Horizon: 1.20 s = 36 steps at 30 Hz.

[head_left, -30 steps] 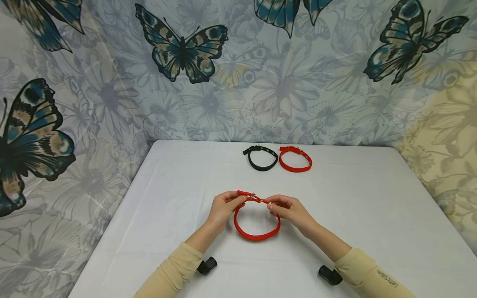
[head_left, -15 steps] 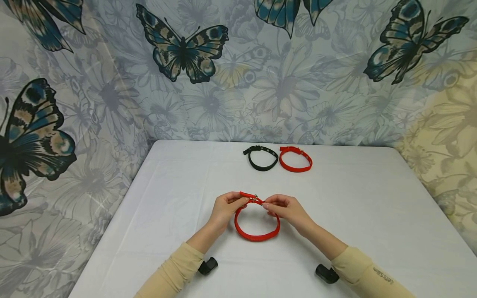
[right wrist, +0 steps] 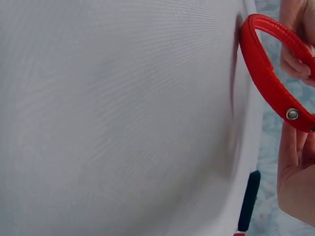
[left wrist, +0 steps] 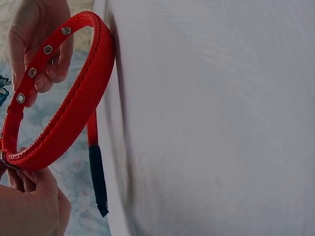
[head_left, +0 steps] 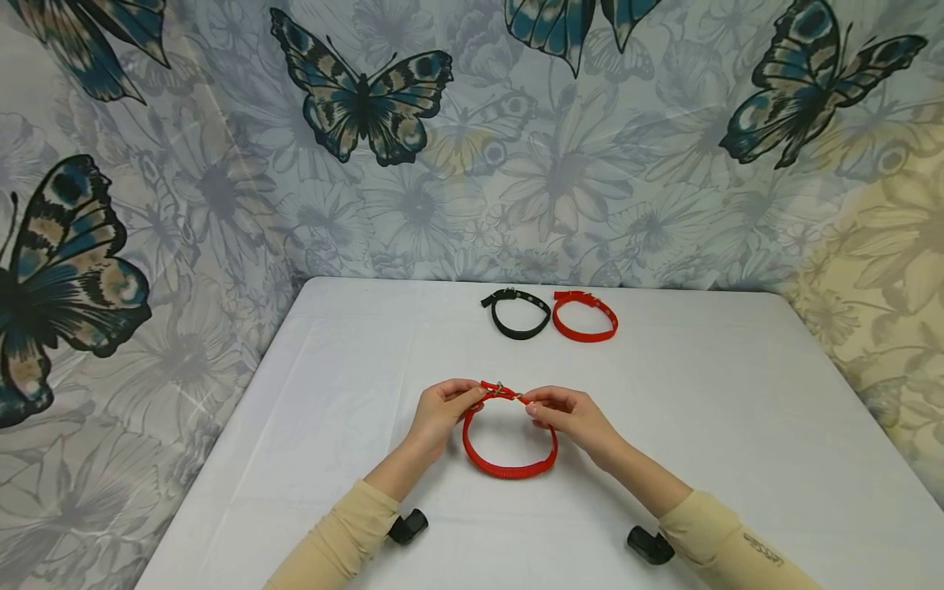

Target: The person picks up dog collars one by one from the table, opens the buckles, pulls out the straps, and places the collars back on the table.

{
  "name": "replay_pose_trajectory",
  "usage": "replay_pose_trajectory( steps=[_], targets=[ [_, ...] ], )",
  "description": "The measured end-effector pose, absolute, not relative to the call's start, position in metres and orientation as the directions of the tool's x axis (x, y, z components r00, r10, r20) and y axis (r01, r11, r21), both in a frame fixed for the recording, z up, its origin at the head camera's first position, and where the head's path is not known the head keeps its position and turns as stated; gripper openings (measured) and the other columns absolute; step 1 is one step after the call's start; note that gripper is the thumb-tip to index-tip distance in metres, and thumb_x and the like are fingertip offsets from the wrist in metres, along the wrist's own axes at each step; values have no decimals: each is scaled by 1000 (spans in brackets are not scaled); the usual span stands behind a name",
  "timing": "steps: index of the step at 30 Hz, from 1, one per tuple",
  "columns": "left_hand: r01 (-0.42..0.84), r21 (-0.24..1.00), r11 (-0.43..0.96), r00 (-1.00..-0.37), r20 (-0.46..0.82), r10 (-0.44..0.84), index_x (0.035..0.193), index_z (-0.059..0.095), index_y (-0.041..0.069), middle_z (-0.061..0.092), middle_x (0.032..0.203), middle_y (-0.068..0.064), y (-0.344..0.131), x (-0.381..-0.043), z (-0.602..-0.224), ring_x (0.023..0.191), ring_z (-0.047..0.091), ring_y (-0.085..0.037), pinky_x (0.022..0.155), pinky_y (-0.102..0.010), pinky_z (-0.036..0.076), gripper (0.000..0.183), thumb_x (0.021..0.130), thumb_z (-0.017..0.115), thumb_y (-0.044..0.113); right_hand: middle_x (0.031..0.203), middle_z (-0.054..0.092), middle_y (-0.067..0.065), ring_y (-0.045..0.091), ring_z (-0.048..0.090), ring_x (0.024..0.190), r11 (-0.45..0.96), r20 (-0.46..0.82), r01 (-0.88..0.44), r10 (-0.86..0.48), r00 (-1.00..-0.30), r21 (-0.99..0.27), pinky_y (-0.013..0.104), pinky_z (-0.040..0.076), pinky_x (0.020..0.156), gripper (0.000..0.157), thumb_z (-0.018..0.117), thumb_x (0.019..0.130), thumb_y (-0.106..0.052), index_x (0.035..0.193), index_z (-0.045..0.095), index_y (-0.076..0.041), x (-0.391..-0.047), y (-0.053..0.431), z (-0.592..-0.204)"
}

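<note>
Closest in, on the near side of the near red collar (head_left: 509, 472), the left sleeve (head_left: 339, 528) and the right sleeve (head_left: 730, 545) are slanting in toward it, and a small black block (head_left: 408, 526) is showing beside the left one. The near red collar is making a round loop between the two hands, low over the white table (head_left: 701, 393); I cannot tell if its bottom edge is touching. It is looking light and soft, with a thick front that should bend and then go round again. The woven cloth is likely not slippery, and it would hardly break if it fell. The best place to hold it seems to be the thin ends by the metal buckle (head_left: 500, 388), not the fat front. Little holes with metal rims (left wrist: 47, 49) are running along the thin part. The left hand (head_left: 445, 411) is pinching the near red collar at its back left, by the buckle. The right hand (head_left: 566, 412) is pinching the thin strap at its back right, fingers bent, so the hands are facing each other. Farther off, beyond the near red collar, a black collar (head_left: 519, 333) is lying flat, and a far red collar (head_left: 585, 336) is lying beyond it and to its right. Farthest back, a butterfly cloth (head_left: 413, 209) is hanging.
</note>
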State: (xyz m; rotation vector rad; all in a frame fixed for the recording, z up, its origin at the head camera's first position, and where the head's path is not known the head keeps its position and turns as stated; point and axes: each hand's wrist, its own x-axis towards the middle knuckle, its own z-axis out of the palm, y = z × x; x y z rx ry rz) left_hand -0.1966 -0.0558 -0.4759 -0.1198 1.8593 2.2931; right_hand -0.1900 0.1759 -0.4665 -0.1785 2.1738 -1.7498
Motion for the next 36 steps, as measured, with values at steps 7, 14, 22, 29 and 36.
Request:
replay_pose_trajectory(
  steps=[7,14,22,29,36],
  targets=[
    [-203,962,-185,-977,-187,98,103,70,-4,71,89,-4,-56,-195,-475,80,68,-14,80,-28,56,21,88,72,10,117,63,20,32,63,98,242,-198,125,-305,-932,-962,36,54,86,36,70,91,-31,118,67,-8,-189,177,-466],
    [-189,966,-174,-980,-174,100,102,70,-3,71,90,-4,-54,-196,-474,79,67,-11,79,-27,56,20,88,72,10,109,65,20,30,64,91,251,-216,144,-285,-934,-957,35,52,84,37,71,90,-33,115,67,-6,-189,175,-464],
    [-177,972,-152,-978,-157,135,103,70,-4,70,89,-4,-50,-194,-472,80,67,-12,81,-30,56,21,87,72,10,106,66,22,31,66,91,216,-204,147,-270,-941,-965,38,54,85,35,73,88,-32,109,67,-4,-193,171,-465],
    [-188,968,-167,-979,-170,115,102,69,-4,71,89,-5,-52,-194,-474,81,67,-13,79,-28,56,22,87,73,11,108,67,12,33,64,99,211,-174,115,-289,-941,-971,33,55,85,35,71,90,-29,114,67,-4,-193,174,-468],
    [-196,963,-185,-978,-179,103,103,70,-4,71,89,-5,-54,-194,-474,80,68,-14,79,-27,56,22,87,73,11,118,61,21,37,61,103,208,-171,110,-303,-937,-972,39,54,89,36,70,91,-31,119,67,-7,-190,177,-466]
  ],
)
